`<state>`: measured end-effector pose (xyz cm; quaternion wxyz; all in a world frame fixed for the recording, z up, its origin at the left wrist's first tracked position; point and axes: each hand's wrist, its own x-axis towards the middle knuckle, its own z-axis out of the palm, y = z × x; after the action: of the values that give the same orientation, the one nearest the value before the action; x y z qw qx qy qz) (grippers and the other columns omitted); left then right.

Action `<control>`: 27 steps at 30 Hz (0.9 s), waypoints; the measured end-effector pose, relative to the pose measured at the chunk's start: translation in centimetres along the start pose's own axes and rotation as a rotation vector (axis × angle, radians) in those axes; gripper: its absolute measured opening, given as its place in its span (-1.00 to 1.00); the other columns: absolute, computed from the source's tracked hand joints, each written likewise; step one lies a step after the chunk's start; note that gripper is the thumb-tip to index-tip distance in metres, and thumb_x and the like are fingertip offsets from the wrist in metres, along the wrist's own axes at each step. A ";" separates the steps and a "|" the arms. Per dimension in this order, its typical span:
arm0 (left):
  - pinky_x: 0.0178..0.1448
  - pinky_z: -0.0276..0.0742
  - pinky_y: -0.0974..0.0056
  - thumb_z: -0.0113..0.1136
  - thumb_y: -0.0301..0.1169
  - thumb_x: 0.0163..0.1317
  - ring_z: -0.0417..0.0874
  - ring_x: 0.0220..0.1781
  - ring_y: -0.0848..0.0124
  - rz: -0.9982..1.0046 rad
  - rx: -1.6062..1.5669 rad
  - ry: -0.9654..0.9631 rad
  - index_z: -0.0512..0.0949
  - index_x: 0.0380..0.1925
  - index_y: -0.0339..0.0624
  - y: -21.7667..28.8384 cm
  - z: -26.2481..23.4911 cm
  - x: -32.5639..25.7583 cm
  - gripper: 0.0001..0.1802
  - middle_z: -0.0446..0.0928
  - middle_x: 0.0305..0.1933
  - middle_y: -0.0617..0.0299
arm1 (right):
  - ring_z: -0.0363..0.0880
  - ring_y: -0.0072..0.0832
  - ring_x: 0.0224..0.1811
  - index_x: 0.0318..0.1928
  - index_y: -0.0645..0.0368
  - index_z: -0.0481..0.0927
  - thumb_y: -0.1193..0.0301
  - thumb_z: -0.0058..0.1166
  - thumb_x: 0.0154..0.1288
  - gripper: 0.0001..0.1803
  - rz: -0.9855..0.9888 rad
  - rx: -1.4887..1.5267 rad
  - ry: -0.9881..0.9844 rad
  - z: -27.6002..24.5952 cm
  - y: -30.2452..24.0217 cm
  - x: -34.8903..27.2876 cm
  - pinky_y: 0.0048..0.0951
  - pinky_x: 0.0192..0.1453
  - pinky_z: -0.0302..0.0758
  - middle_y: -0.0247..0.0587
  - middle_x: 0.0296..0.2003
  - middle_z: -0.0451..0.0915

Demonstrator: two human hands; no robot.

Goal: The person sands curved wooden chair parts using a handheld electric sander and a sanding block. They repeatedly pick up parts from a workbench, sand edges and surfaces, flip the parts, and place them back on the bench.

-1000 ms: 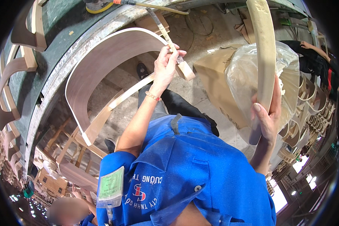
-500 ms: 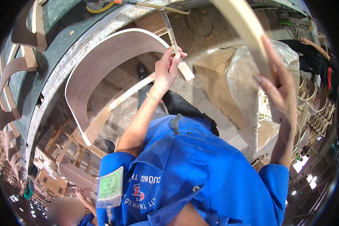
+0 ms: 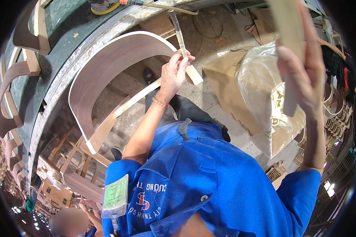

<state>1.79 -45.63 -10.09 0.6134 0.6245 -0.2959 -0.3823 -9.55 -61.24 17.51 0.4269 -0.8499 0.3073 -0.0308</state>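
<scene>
My left hand [image 3: 173, 75] is closed round the lower end of a slim, pale, wrapped-looking stick [image 3: 178, 33] that points away from me. Just beyond its fingers shows a wooden block end [image 3: 194, 75]; whether it joins the stick I cannot tell. Beside that hand a wide U-shaped bent wooden panel [image 3: 103, 65] stands on the left, with a straight wooden bar [image 3: 136, 98] running toward my wrist. Raised at the upper right, my right hand [image 3: 304, 75] grips a pale wooden piece [image 3: 286, 27], smeared by motion, its far end outside the picture.
A green-topped workbench [image 3: 63, 35] curves along the left, bearing several bent wooden parts [image 3: 12, 79] and a sander [image 3: 103, 6]. An open cardboard box [image 3: 225, 83] lined with clear plastic [image 3: 257, 71] stands to the right. Another person [image 3: 77, 221] is at the lower left.
My right hand has moved right with the wooden piece, which has turned more upright in view. My left hand and its stick have hardly shifted.
</scene>
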 end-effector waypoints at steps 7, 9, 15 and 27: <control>0.06 0.56 0.35 -0.07 -0.49 0.44 0.68 -0.06 0.47 -0.035 0.045 -0.020 0.44 -0.03 -0.30 0.4 0.0 -0.1 -0.81 0.66 -0.14 0.11 | 0.39 -0.26 0.28 0.43 -0.03 0.25 0.33 0.17 0.27 -0.28 0.024 -0.074 -0.165 0.4 0.6 0.0 -0.30 0.31 0.32 -0.07 0.31 0.40; 0.06 0.56 0.36 -0.07 -0.48 0.44 0.67 -0.07 0.48 -0.042 0.032 -0.038 0.44 -0.03 -0.29 0.5 -0.1 -0.2 -0.81 0.66 -0.15 0.12 | 0.30 -0.23 0.40 0.44 0.01 0.24 0.31 0.17 0.27 -0.27 0.052 -0.147 -0.261 0.5 1.3 0.1 -0.27 0.41 0.23 -0.07 0.36 0.35; -0.01 0.57 0.36 -0.06 -0.37 0.46 0.68 -0.16 0.48 -0.203 -0.206 -0.445 0.45 0.02 -0.20 3.4 0.0 -2.5 -0.76 0.64 -0.13 0.17 | 0.38 -0.38 0.23 0.45 0.19 0.17 0.29 0.21 0.17 -0.15 -0.006 0.091 -0.074 0.3 1.5 -0.7 -0.40 0.27 0.28 -0.12 0.34 0.31; -0.55 0.54 0.27 0.05 -0.47 0.29 0.65 -0.52 0.26 0.331 0.732 -0.419 0.42 0.03 0.04 -0.1 -3.6 -4.7 -0.69 0.21 0.47 0.07 | 0.38 -0.67 -0.52 0.52 0.01 0.01 0.34 0.22 0.18 -0.06 0.294 0.351 0.303 2.5 6.9 -6.9 -0.64 -0.46 0.34 -0.33 -0.27 0.53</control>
<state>2.31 -39.75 -9.78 0.3318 0.6539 -0.6251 -0.2675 -17.79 -58.73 12.25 0.5168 -0.6948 0.4778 -0.1482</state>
